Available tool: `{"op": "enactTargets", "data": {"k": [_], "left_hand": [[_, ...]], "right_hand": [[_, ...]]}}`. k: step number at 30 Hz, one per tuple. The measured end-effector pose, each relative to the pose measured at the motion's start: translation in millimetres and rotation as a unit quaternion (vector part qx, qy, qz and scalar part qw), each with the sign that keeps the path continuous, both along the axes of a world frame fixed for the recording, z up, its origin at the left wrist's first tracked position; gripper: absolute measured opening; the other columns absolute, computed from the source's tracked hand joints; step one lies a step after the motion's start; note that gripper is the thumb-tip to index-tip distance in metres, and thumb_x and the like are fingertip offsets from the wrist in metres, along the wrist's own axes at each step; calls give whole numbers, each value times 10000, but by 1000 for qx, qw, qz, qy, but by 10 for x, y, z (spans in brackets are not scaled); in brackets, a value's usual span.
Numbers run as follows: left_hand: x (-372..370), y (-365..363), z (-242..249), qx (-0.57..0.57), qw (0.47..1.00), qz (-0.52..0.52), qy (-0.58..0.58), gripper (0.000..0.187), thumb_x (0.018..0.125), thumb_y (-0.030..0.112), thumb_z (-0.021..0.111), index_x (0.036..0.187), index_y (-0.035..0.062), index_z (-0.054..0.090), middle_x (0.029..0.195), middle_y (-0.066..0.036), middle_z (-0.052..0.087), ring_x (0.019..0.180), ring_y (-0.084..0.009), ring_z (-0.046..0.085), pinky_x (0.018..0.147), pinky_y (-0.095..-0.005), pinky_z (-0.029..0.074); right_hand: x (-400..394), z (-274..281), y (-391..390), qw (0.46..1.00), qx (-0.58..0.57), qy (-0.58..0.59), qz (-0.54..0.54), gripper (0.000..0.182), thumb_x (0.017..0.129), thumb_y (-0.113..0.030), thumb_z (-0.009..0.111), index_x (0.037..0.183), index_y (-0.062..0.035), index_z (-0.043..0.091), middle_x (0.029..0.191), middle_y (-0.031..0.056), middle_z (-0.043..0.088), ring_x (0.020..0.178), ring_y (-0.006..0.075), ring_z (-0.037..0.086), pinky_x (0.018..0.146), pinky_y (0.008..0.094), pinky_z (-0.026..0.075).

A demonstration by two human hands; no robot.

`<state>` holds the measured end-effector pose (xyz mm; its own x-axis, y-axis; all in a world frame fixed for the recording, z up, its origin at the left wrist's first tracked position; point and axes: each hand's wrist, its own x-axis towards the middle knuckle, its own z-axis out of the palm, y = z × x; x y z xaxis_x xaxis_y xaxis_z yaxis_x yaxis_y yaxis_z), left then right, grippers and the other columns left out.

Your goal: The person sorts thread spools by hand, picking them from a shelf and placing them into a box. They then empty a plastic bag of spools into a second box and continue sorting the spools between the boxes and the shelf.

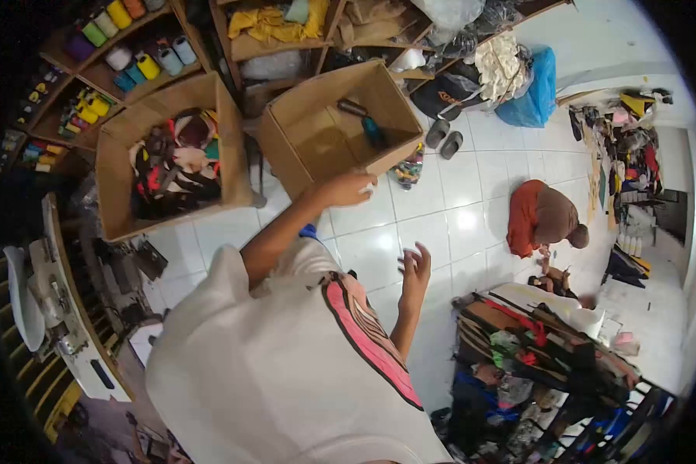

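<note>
My left hand (348, 189) is at the near side of a cardboard box (317, 158), overlapping its lower edge in this view. Its fingers are curled together, with a small pale spot at the fingertips; I cannot tell what they hold. Inside the box lie a dark cylindrical thing (353, 107) and a teal one (374, 133). My right hand (415, 267) hangs over the white tiled floor (367, 251) with its fingers apart, holding nothing. To the left stands a second cardboard box (236, 147), filled with mixed fabric scraps (182, 162).
Wooden shelves (135, 29) hold colored thread cones. Dark slippers (443, 139) and a blue plastic bag (535, 93) are on the floor. A person (549, 216) crouches at right. Cloth is piled (533, 340) at lower right; a sewing machine table (73, 309) stands at left.
</note>
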<state>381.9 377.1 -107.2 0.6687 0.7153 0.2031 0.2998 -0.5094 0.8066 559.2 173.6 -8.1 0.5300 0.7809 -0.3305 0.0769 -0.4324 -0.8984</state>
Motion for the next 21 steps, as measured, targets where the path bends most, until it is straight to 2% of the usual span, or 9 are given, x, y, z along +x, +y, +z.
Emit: {"op": "enactTargets", "data": {"k": [3, 4, 6, 10, 13, 14, 17, 19, 21], "left_hand": [[85, 360, 246, 15, 994, -16, 108, 225, 891, 217, 529, 1044, 90, 634, 993, -138, 645, 957, -327, 619, 844, -481, 468], [101, 470, 278, -10, 985, -52, 162, 268, 946, 266, 506, 1137, 99, 592, 1082, -106, 612, 1069, -313, 573, 903, -443, 451], [111, 579, 408, -64, 990, -37, 123, 264, 945, 263, 512, 1133, 97, 592, 1078, -100, 615, 1048, -301, 586, 887, -440, 459], [90, 720, 584, -122, 977, 18, 172, 281, 952, 269, 505, 1154, 91, 587, 1116, -96, 620, 1011, -287, 610, 853, -428, 483], [86, 793, 355, -88, 982, 99, 134, 297, 954, 265, 516, 1180, 82, 577, 1095, -119, 635, 967, -299, 629, 818, -418, 501], [91, 901, 361, -164, 964, 102, 182, 308, 955, 247, 529, 1209, 76, 562, 1037, -137, 652, 945, -309, 637, 817, -418, 501], [154, 1132, -174, -178, 957, 202, 109, 266, 877, 206, 581, 1114, 87, 598, 963, -144, 649, 970, -328, 623, 821, -426, 494], [204, 1336, -899, -147, 945, 237, 172, 266, 879, 180, 574, 1132, 99, 600, 1074, -154, 621, 991, -359, 608, 839, -479, 494], [359, 1522, -1450, -103, 922, 271, 258, 304, 880, 173, 571, 1177, 113, 598, 1153, -158, 592, 1033, -374, 587, 865, -522, 482]], "right_hand": [[397, -31, 580, 993, 16, -72, 88, 272, 960, -119, 540, 1220, -36, 543, 993, 64, 599, 904, 135, 575, 780, 270, 465], [436, -21, 773, 990, 70, -76, 95, 248, 966, -123, 537, 1193, -22, 553, 977, 59, 603, 902, 130, 572, 798, 269, 465], [455, 107, 1150, 984, 126, -89, 90, 208, 979, -139, 539, 1127, 2, 575, 958, 52, 608, 896, 120, 568, 850, 267, 462], [685, -236, 2060, 961, 196, 11, 195, 220, 986, -158, 533, 1140, -6, 575, 1006, 64, 616, 919, 129, 586, 827, 273, 468], [680, -278, 2866, 960, 150, 62, 227, 213, 981, -172, 543, 1133, -27, 578, 1017, 43, 613, 891, 111, 578, 787, 263, 470], [696, -403, 3113, 954, 132, 79, 257, 210, 980, -172, 545, 1134, -33, 579, 1014, 35, 612, 877, 104, 574, 769, 260, 470], [630, -729, 3878, 933, 44, 117, 338, 238, 971, -212, 554, 1157, -66, 581, 987, 6, 602, 810, 69, 546, 693, 244, 460], [632, -1456, 4302, 903, -7, 43, 427, 335, 928, -273, 600, 1199, -79, 573, 986, 8, 602, 810, 66, 544, 690, 247, 462], [544, -2060, 4494, 901, -75, 129, 406, 414, 886, -315, 634, 1211, -69, 566, 995, 25, 606, 833, 113, 565, 722, 287, 475]]}}
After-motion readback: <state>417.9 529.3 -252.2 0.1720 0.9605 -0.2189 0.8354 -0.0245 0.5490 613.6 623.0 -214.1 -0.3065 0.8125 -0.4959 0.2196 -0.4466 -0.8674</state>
